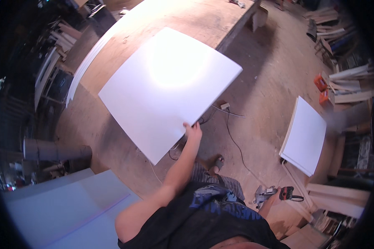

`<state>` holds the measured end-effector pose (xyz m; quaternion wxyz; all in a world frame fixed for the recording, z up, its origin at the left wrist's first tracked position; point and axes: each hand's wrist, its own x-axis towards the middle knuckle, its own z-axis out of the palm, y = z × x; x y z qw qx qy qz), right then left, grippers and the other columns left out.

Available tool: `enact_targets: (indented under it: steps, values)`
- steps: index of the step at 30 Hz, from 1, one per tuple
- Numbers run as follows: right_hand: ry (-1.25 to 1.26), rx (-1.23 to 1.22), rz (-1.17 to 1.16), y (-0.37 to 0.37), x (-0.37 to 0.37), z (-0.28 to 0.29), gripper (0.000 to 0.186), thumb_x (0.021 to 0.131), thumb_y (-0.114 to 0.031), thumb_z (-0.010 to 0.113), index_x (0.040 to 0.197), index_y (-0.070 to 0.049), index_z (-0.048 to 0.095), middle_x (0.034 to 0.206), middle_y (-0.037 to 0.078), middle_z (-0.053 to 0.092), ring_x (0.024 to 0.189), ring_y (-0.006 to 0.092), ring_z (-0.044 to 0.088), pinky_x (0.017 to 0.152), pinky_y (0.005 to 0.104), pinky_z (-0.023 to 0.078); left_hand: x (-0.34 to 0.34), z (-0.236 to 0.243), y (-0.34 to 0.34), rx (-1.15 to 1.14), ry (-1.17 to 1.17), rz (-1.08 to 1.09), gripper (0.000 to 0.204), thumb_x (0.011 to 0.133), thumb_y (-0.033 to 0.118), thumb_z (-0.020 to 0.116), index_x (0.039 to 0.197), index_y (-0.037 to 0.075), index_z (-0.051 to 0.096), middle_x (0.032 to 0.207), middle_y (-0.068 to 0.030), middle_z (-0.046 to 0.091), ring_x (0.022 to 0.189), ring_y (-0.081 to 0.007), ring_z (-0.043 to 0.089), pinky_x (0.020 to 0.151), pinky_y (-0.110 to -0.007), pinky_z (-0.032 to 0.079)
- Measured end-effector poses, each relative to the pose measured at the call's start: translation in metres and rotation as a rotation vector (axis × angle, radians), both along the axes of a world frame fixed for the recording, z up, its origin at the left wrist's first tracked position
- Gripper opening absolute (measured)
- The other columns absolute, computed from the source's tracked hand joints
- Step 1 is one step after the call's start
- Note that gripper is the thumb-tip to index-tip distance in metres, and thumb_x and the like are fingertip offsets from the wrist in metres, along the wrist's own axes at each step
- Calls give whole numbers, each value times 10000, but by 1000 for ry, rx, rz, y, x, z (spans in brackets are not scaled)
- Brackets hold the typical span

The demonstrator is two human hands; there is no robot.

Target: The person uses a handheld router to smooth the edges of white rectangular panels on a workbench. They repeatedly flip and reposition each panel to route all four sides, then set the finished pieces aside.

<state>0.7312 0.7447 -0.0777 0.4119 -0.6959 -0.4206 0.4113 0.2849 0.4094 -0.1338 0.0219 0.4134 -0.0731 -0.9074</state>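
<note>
My left hand (193, 129) grips the near right edge of a large white square board (139, 99), thumb on top and fingers out of sight below. The board lies partly over a wooden workbench (220, 14), with glare across its upper half. At the lower right, my right hand (273, 199) holds a power tool (286, 193) with a silver metal body and a black and red part; its fingers are partly hidden by the tool.
Cables, a power strip (225, 106) and my sandalled foot (218, 162) are on the floor (245, 137). White panels (303, 137) stand at right, near orange cases (321, 81) and timber offcuts (351, 87). Pale sheets (66, 207) fill the lower left; a grey tube (54, 150) is above them.
</note>
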Motion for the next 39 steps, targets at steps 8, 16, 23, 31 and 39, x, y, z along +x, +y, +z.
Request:
enact_targets:
  steps: [8,16,23,31,39]
  values:
    - [207,-82,49,25,-57,4,351,739,-248,809,905,32,675,916,111,687,747,237,662,678,389,574,166,35,-127,-544,-417,213,374,1036,161,485,1396,75,427,1313,-145,522,1201,-302,530,958,-538,485]
    - [346,-138,278,42,-120,-3,232,780,-167,768,919,-24,650,831,93,668,631,230,659,564,389,581,225,40,-285,-968,-272,63,387,958,11,594,1321,100,492,1205,-96,596,1011,-225,615,797,-404,540]
    - [201,-62,354,49,-138,0,237,756,-149,788,913,-27,659,859,67,672,685,215,671,611,365,584,159,73,-344,-1003,-133,-78,391,950,-4,592,1321,76,501,1191,-92,609,1012,-242,625,814,-424,545]
    - [130,-74,281,12,-130,11,202,766,-135,775,893,-26,663,880,99,688,681,230,679,607,379,593,52,107,-332,-1133,27,-241,346,948,-8,587,1283,16,504,1176,-134,624,968,-253,649,761,-418,577]
    - [46,-24,230,-1,-119,60,212,769,-161,766,906,-20,684,870,81,689,674,226,670,603,377,588,-88,150,-364,-1441,38,-942,453,912,51,660,1311,-58,475,1235,-216,611,1043,-293,645,862,-395,548]
